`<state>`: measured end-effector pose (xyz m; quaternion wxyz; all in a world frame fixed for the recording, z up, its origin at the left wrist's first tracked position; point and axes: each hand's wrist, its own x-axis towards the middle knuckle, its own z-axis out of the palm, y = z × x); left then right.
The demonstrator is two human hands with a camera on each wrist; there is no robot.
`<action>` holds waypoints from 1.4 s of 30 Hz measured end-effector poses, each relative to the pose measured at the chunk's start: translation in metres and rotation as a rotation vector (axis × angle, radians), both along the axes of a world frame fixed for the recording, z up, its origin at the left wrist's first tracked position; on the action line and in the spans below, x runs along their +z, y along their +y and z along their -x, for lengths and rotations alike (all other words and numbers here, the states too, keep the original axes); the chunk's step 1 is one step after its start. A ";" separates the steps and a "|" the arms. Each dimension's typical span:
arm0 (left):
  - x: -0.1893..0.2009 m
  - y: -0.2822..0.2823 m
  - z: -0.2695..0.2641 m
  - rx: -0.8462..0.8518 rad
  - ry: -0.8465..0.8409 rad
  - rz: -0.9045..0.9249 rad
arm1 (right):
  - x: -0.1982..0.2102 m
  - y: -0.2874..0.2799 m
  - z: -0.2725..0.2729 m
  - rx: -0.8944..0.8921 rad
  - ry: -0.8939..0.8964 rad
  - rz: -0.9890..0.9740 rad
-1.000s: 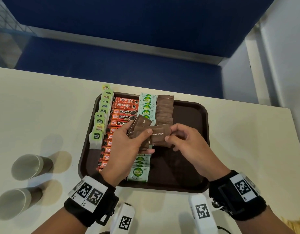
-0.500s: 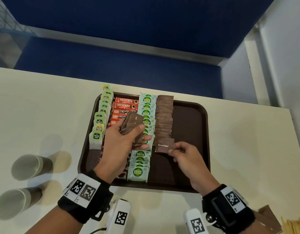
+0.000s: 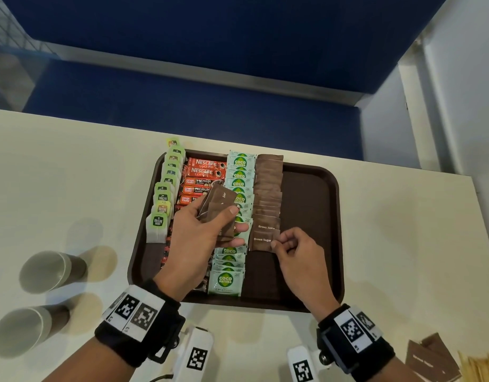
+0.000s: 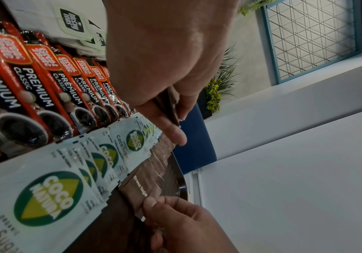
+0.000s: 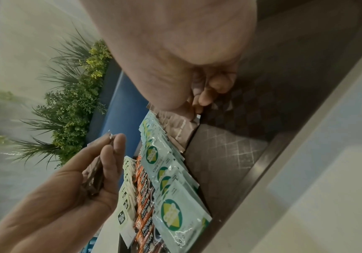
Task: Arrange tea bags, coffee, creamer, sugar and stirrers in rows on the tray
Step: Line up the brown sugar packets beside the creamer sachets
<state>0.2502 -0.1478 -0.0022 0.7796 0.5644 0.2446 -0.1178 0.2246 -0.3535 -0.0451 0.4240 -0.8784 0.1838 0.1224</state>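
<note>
A dark brown tray [image 3: 314, 216] holds rows of green tea bags [image 3: 166, 194], red coffee sticks [image 3: 202, 175], Coco Natura sugar sachets [image 3: 226, 279] and brown sugar sachets [image 3: 268, 188]. My left hand [image 3: 199, 232] hovers over the coffee and Coco rows and grips a small stack of brown sugar sachets [image 3: 218, 208]. At the near end of the brown row, my right hand [image 3: 292, 252] pinches the right edge of a brown sugar sachet [image 3: 261, 241] that lies on the tray. The same pinch shows in the left wrist view on that sachet [image 4: 141, 190].
Two paper cups [image 3: 47, 271] lie on their sides on the cream table [image 3: 403, 230], left of the tray. More brown sachets [image 3: 430, 357] and wooden stirrers [image 3: 482, 368] sit at the table's near right corner. The tray's right part is bare.
My right hand drew a brown sugar sachet away from the left hand's stack and brought it down onto the near end of the brown row. The left hand shifted slightly left.
</note>
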 end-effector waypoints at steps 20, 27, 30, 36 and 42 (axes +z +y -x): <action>0.006 -0.016 0.006 -0.031 0.061 0.108 | 0.037 0.005 -0.007 0.017 -0.190 -0.243; 0.013 -0.029 0.006 -0.083 0.138 0.246 | 0.061 0.015 -0.019 0.130 -0.052 -0.410; 0.014 -0.022 0.004 -0.135 0.123 0.258 | 0.063 0.009 -0.019 0.084 0.001 -0.454; 0.014 -0.013 0.006 -0.253 0.052 0.154 | 0.068 0.008 -0.012 0.093 0.065 -0.530; 0.014 -0.005 0.003 -0.300 0.065 0.107 | 0.070 -0.006 -0.018 0.085 0.115 -0.404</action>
